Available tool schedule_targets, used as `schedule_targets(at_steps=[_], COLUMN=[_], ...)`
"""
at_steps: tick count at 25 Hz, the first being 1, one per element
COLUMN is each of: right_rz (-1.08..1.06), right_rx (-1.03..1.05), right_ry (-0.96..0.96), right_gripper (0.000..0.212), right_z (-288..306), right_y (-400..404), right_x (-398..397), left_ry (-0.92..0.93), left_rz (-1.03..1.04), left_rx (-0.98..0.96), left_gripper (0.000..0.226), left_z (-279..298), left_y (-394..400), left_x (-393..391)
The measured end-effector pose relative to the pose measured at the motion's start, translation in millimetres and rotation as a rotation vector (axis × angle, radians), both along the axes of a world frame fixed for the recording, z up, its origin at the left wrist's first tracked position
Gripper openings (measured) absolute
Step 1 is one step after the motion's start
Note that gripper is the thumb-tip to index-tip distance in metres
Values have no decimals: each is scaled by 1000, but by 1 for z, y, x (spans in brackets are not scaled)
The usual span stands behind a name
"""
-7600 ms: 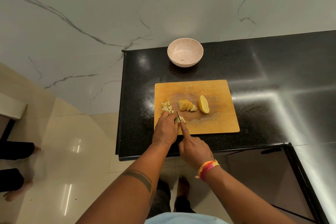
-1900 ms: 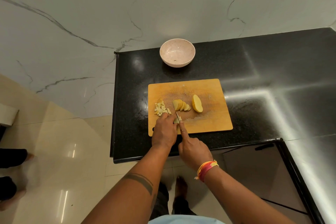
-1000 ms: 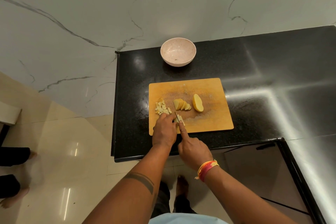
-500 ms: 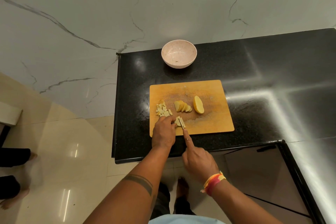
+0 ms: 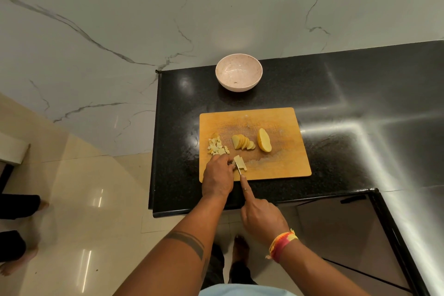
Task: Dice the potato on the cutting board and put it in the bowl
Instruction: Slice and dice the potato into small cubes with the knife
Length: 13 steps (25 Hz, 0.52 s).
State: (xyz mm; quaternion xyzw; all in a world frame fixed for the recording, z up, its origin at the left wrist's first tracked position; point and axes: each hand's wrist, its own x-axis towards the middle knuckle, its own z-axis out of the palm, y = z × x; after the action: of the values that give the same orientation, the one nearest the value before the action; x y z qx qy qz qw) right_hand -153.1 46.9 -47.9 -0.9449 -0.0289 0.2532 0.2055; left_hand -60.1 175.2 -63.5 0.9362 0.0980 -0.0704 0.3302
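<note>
At the lower left of the rectangular wooden cutting board [image 5: 276, 125], the left hand [image 5: 217, 176] pins pale potato strips [image 5: 241, 162] with curled fingers. The right hand [image 5: 260, 217] grips a small steel knife [image 5: 238, 168], forefinger along its spine. Diced pieces [image 5: 217, 148], fanned slices [image 5: 242, 142] and a potato half [image 5: 264, 140] lie mid-board; the speckled pink bowl [image 5: 238, 74] sits above.

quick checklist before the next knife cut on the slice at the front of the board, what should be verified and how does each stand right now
1. Left hand steadies the potato piece being cut: ok, its fingers lie right against the piece.
2. Left fingertips clear of the knife: cannot tell, they sit very close to the blade.
3. Right hand controls the knife, forefinger along its spine: ok.
4. Cutting board fully on the counter: ok.
5. Diced pile and slices out of the blade's path: ok.
6. Bowl ready beyond the board: ok, no potato in it.
</note>
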Motion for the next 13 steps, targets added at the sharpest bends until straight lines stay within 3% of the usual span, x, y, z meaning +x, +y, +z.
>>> schedule_targets(at_steps=[7, 13], right_rz=[-113, -223], right_rx=[109, 124], right_ry=[-64, -81], right_gripper=[83, 79], right_z=[3, 0], right_y=[-16, -25], right_x=[-14, 7], left_ry=[-10, 17], left_rz=[9, -127], left_rx=[-26, 119], left_gripper=[26, 54], left_z=[9, 4], left_y=[-3, -16], left_x=[-2, -3])
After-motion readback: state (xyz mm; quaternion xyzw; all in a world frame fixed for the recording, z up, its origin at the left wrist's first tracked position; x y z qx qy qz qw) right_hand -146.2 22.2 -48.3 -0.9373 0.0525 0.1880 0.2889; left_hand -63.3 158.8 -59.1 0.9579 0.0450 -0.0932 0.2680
